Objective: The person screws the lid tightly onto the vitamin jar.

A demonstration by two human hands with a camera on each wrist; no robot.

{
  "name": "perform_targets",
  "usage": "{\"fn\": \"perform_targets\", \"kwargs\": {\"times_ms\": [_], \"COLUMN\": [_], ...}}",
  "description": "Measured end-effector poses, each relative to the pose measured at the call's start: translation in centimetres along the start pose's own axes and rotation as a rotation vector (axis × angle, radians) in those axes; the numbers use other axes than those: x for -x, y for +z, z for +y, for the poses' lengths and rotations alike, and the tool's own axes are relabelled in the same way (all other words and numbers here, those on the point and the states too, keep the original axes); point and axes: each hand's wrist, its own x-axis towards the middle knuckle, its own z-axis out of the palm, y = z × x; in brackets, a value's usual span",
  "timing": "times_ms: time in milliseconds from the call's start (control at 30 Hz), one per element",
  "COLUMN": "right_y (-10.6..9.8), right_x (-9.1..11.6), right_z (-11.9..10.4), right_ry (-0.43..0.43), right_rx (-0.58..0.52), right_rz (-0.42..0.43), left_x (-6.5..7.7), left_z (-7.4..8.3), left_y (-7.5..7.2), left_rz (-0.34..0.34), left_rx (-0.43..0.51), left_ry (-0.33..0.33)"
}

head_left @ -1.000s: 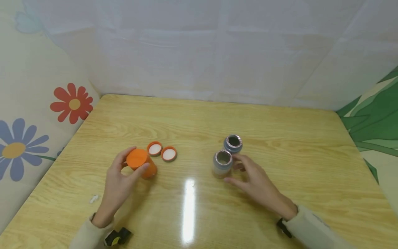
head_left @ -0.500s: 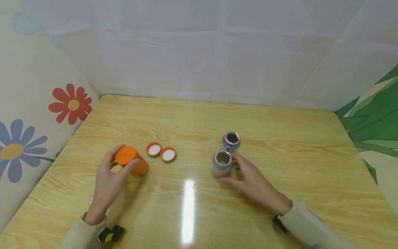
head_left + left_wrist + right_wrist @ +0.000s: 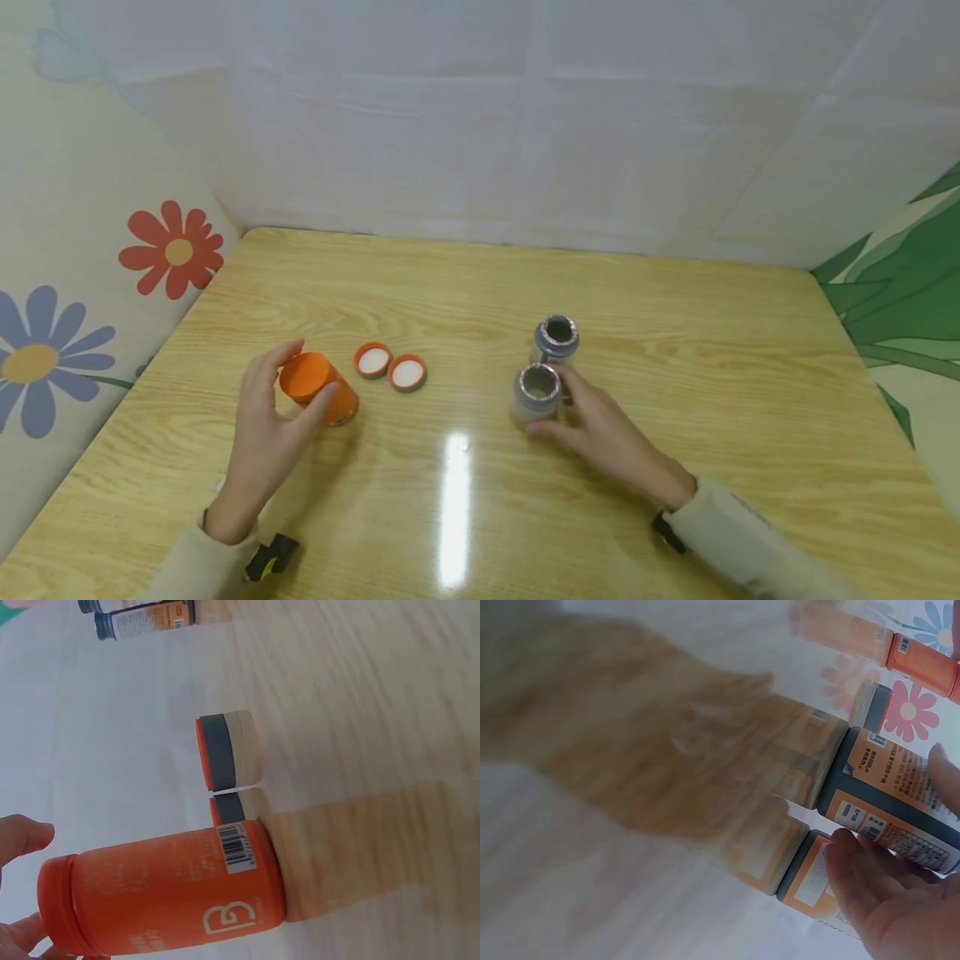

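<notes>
An orange bottle (image 3: pixel 337 400) with an orange cap stands on the table at the left. My left hand (image 3: pixel 262 433) is spread around its top, and in the left wrist view the thumb (image 3: pixel 26 836) is apart from it. Two uncapped, wide-mouthed grey bottles with orange labels stand to the right, ragged seal remnants around their rims. My right hand (image 3: pixel 607 433) holds the front grey bottle (image 3: pixel 536 396) between thumb and fingers. Those fingers lie between it and the back grey bottle (image 3: pixel 557 337), as the right wrist view shows.
Two grey-and-orange screw caps (image 3: pixel 372 360) lie side by side, white liners up, right of the orange bottle. A small white scrap (image 3: pixel 219 483) lies by the left wrist. The wooden table (image 3: pixel 465 292) ends at a white cloth backdrop (image 3: pixel 480 125).
The orange bottle has shifted left with my left hand, whose grip has since loosened. My right hand has closed in on the front grey bottle, and the back one has moved slightly away.
</notes>
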Motion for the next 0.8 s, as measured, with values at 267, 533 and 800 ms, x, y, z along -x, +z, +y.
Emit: {"fn": "perform_targets", "kwargs": {"times_ms": [267, 533, 800], "right_y": [0.0, 0.0, 0.0], "right_x": [0.2, 0.2, 0.2], "right_z": [0.1, 0.2, 0.1], "right_ry": [-0.015, -0.023, -0.029], "right_rx": [-0.008, -0.010, -0.007], "right_rz": [-0.007, -0.006, -0.010], "left_x": [-0.4, -1.3, -2.0], "left_z": [0.5, 1.8, 2.7], "left_y": [0.3, 0.9, 2.3], "left_rz": [0.036, 0.039, -0.020], "left_rx": [-0.016, -0.027, 0.001], "left_ry": [0.107, 0.254, 0.369]}}
